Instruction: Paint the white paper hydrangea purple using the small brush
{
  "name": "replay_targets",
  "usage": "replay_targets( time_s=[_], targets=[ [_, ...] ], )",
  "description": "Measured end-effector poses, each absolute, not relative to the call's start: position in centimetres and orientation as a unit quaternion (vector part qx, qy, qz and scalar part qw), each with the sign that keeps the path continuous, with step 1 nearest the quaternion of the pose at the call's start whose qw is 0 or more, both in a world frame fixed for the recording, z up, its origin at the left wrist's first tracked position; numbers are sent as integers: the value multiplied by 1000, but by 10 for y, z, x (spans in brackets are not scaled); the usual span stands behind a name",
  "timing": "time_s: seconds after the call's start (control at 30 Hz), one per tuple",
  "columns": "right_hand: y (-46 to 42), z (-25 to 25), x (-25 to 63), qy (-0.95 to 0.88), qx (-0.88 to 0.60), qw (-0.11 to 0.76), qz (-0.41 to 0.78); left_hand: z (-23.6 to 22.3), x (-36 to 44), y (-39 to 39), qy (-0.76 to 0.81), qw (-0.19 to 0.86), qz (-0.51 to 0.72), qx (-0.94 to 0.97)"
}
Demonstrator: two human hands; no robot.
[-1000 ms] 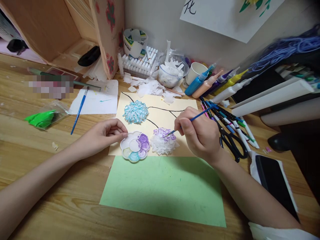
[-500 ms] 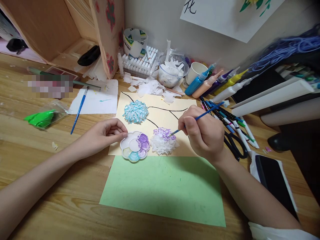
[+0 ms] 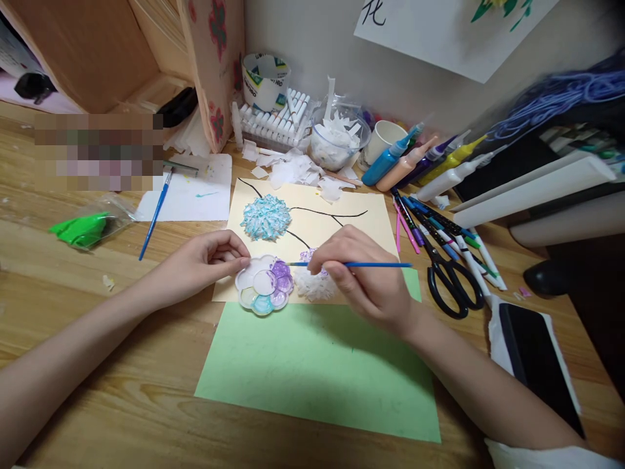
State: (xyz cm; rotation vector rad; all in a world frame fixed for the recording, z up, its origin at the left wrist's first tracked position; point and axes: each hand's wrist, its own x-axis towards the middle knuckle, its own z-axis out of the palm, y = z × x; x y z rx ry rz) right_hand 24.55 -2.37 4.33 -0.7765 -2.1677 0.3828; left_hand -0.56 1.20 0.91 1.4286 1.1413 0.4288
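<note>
My right hand (image 3: 366, 277) pinches a blue paintbrush (image 3: 375, 264), which lies nearly level with its tip at the purple well of the palette. With thumb and fingers closed on its upper left rim, my left hand (image 3: 219, 257) holds the white flower-shaped palette (image 3: 247, 280), whose wells carry purple and light blue paint. Partly covered by my right hand is a white paper flower (image 3: 312, 286) with purple on its upper part. A blue-tinted paper flower (image 3: 266, 218) sits up and to the left on the cream sheet (image 3: 317, 195), among drawn black lines.
Green paper (image 3: 312, 365) lies in front of the cream sheet. Black scissors (image 3: 454, 283) and several pens are on the right, beside a dark phone-like slab (image 3: 534, 358). Behind stand paint bottles (image 3: 388, 156) and a bowl of paper scraps (image 3: 336, 146). Another brush (image 3: 156, 215) lies left.
My right hand has moved left and turned, bringing the brush tip from the purple-and-white flower to the palette's purple well. My left hand stays at the palette's rim.
</note>
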Motion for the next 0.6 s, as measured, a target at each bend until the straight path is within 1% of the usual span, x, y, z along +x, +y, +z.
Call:
replay_targets(
  time_s=[0.1,0.23,0.33,0.5,0.6],
  targets=[
    [-23,38,242,-861,-304,380,149,9,-6,12,489,592,186,613],
    [-24,39,244,-850,-312,394,160,8,-7,11,489,591,188,614],
    [-24,44,248,-838,-316,415,162,8,-7,12,492,587,185,615],
    [-20,54,259,-788,-353,491,116,10,-6,12,497,575,183,624],
    [-18,56,263,-790,-368,480,106,11,-5,12,498,568,181,629]
  ],
)
